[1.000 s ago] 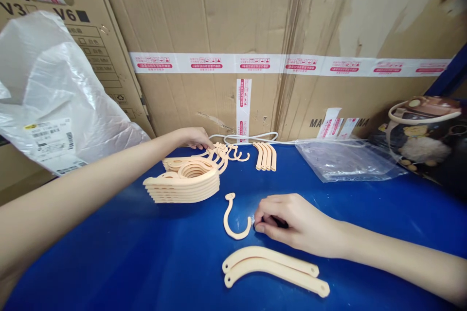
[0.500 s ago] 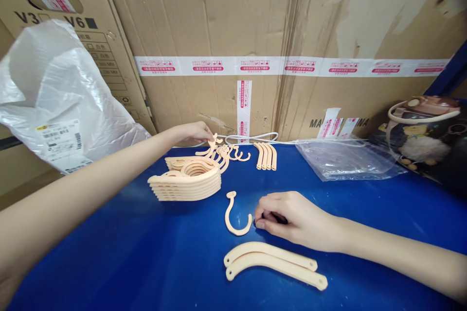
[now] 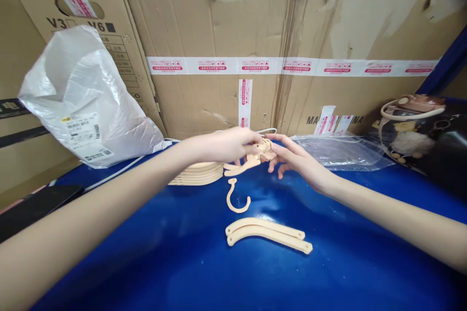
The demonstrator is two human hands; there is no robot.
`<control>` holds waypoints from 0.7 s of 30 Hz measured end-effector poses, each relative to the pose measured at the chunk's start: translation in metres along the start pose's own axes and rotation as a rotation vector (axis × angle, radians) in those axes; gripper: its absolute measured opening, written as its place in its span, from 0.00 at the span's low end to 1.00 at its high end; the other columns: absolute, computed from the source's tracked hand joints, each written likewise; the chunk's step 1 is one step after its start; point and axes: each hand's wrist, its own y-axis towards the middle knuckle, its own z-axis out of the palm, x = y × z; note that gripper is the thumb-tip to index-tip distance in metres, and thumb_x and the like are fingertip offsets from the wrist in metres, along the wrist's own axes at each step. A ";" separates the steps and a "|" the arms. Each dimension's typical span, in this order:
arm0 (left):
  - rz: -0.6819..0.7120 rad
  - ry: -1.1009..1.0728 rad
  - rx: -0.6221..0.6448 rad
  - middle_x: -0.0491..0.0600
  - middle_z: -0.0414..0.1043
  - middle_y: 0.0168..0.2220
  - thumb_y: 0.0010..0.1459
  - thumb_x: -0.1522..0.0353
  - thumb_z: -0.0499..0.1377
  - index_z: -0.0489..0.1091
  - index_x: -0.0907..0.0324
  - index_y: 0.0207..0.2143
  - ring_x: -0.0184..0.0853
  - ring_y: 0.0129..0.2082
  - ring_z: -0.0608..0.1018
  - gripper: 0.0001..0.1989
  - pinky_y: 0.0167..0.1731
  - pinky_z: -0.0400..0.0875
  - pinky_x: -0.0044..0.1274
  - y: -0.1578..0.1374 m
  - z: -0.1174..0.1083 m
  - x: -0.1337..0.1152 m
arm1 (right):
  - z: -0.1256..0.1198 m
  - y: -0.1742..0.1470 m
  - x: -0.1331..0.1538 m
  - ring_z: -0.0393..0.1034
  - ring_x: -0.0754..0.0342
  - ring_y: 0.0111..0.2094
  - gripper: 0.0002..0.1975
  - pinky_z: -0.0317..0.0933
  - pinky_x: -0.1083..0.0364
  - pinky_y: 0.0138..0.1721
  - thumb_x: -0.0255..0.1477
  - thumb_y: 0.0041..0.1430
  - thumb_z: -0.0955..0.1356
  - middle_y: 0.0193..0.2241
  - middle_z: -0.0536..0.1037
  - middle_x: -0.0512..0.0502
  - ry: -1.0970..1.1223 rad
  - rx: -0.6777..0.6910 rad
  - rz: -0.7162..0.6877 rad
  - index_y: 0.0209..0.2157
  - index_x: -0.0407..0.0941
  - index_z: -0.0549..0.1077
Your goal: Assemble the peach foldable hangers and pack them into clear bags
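Observation:
Both my hands meet at the back of the blue table over a bunch of beige plastic hanger pieces (image 3: pixel 263 150). My left hand (image 3: pixel 235 145) is closed around some of them, with a curved hanger arm (image 3: pixel 242 167) sticking out below. My right hand (image 3: pixel 292 158) grips the bunch from the right with thumb and forefinger, its other fingers spread. Nearer to me lies a loose hanger hook (image 3: pixel 229 199). In front of it are two curved hanger arms (image 3: pixel 270 235) side by side. A stack of beige hanger parts (image 3: pixel 199 175) is partly hidden behind my left forearm.
A large cardboard box (image 3: pixel 204 102) stands behind the table (image 3: pixel 175 262). At left are a white plastic bag (image 3: pixel 83 97) and a dark flat object (image 3: pixel 40 206). A clear plastic bag (image 3: pixel 339 153) and a bottle with a handle (image 3: pixel 412 126) are at right.
My right hand has moved from beside the loose hook back to the hanger pieces. My left hand has shifted right with pieces in it. The view has moved slightly.

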 end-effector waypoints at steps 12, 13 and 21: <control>-0.101 -0.397 -0.095 0.45 0.69 0.28 0.60 0.56 0.53 0.70 0.61 0.35 0.30 0.26 0.70 0.17 0.25 0.61 0.20 -0.020 0.074 0.008 | -0.007 -0.028 -0.004 0.68 0.58 0.24 0.14 0.64 0.59 0.22 0.38 0.53 0.71 0.25 0.74 0.50 -0.056 -0.083 -0.119 0.32 0.43 0.67; -0.127 -0.426 -0.051 0.43 0.67 0.25 0.60 0.57 0.53 0.71 0.61 0.35 0.29 0.24 0.68 0.16 0.24 0.59 0.20 -0.024 0.075 0.008 | -0.006 -0.029 -0.003 0.68 0.58 0.26 0.14 0.64 0.59 0.23 0.38 0.54 0.71 0.26 0.75 0.49 -0.061 -0.082 -0.122 0.33 0.43 0.68; -0.145 -0.642 -0.108 0.39 0.54 0.21 0.62 0.55 0.50 0.69 0.63 0.35 0.27 0.21 0.59 0.19 0.22 0.54 0.20 -0.042 0.088 0.015 | -0.002 -0.033 -0.006 0.68 0.56 0.33 0.12 0.65 0.56 0.31 0.37 0.53 0.71 0.35 0.74 0.47 -0.145 0.018 -0.117 0.30 0.44 0.69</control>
